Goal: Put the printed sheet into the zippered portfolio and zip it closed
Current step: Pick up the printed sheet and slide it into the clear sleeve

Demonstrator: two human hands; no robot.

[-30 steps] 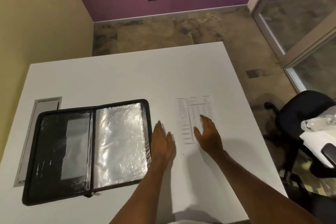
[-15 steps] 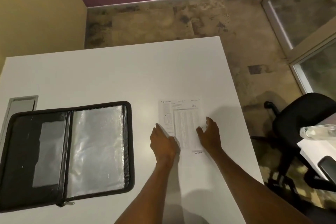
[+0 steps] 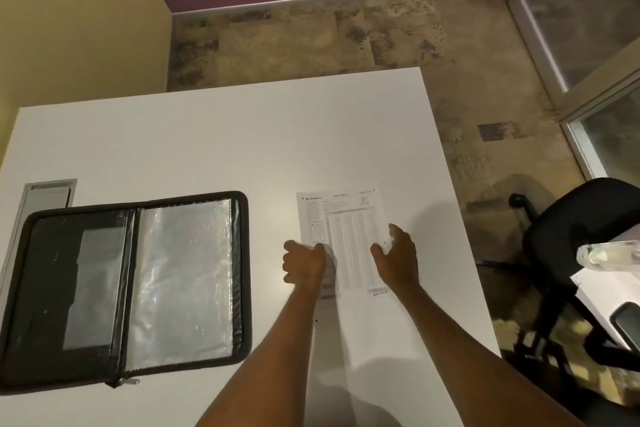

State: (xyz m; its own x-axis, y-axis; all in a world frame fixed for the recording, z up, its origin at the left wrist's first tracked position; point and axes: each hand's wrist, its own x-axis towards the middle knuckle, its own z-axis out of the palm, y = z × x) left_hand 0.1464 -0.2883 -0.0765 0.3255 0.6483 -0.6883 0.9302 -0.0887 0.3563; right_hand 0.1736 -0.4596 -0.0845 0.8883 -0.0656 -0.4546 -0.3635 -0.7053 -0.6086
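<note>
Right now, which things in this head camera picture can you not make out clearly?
- Printed sheet: the table text is too small to read.
- Left hand: its fingers curl at the sheet's left edge; whether the grip pinches the paper is hidden by the hand.
- Portfolio: its left edge is cut off by the frame.
- Clear object at the right: blurred and cropped, unidentifiable.

Left hand [image 3: 304, 265] was flat on the table [image 3: 214, 135] just beside the portfolio's [image 3: 128, 288] 3 o'clock edge a second ago; now it's at the printed sheet's [image 3: 349, 246] 9 o'clock edge, fingers curled over it, that edge looks slightly raised; right hand [image 3: 398, 258] was flat on top of the sheet, now sits at its 3 o'clock edge, thumb across the paper; more of the print shows between the hands.
</note>
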